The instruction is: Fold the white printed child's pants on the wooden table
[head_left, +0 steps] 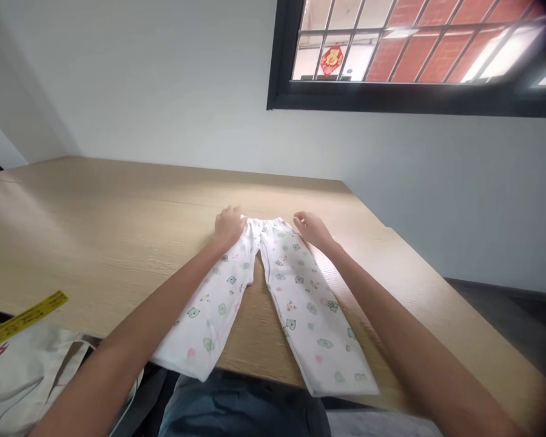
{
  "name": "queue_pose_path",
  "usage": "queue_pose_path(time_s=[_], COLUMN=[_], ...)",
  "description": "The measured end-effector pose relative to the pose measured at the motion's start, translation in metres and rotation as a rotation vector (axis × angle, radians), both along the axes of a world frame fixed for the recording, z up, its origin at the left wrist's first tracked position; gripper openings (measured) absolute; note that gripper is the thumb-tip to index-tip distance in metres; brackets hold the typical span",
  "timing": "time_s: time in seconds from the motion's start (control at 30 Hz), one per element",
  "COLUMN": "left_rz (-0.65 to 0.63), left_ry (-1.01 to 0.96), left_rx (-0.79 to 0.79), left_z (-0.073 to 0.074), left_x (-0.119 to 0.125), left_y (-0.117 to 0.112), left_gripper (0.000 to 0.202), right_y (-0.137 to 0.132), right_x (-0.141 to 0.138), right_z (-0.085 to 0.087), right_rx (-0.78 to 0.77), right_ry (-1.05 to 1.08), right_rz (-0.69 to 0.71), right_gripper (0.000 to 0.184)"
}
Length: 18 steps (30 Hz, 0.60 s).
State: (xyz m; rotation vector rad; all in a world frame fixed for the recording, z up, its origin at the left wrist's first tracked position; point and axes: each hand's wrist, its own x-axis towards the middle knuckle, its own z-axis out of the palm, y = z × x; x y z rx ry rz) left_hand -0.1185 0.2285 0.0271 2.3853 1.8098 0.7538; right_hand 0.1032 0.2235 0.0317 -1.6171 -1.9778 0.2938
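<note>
A small pair of white trousers with a printed pattern lies flat on the wooden table, waistband away from me and the two legs spread toward the near edge. My left hand rests on the left corner of the waistband with its fingers curled over the cloth. My right hand sits at the right corner of the waistband, fingers bent and pinching the edge. Both leg ends hang slightly over the table's front edge.
A yellow tape measure lies at the table's near left edge. A pale cloth bag sits below it by my lap. A white wall and a dark-framed window stand behind the table, whose right edge runs diagonally.
</note>
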Motion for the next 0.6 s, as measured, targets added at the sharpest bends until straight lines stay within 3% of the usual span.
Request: queue_pose_path(time_s=[0.1,0.17,0.23,0.3,0.37,0.47,0.6], left_rz=[-0.345,-0.575,-0.718,-0.769,-0.795,-0.881,-1.021], left_ry=[0.052,0.093,0.130,0.153,0.164,0.175,0.140], left_rx=[-0.026,-0.073,-0.127,-0.170,-0.185,-0.170,-0.173], left_z=[-0.005,-0.010,-0.015,-0.018,-0.019,-0.019,-0.029], left_x=[0.022,0.036,0.048,0.056,0.062,0.066,0.065], left_y=[-0.041,-0.066,-0.080,-0.084,-0.084,-0.098,-0.159], left_gripper=[0.035,0.038,0.041,0.046,0.049,0.047,0.052], right_y=[-0.037,-0.066,-0.088,-0.098,-0.092,-0.060,-0.011], right_x=[0.002,0.001,0.001,0.001,0.000,-0.006,-0.022], right_z=[0.012,0.017,0.016,0.009,-0.002,-0.016,-0.026], right_rx=[-0.046,-0.207,-0.387,-0.465,-0.449,-0.384,-0.304], right_ry=[0.030,0.072,0.098,0.084,0.034,-0.112,-0.186], right_rz=[0.114,0.263,0.406,0.475,0.507,0.524,0.438], right_gripper=[0.036,0.039,0.042,0.045,0.049,0.054,0.057])
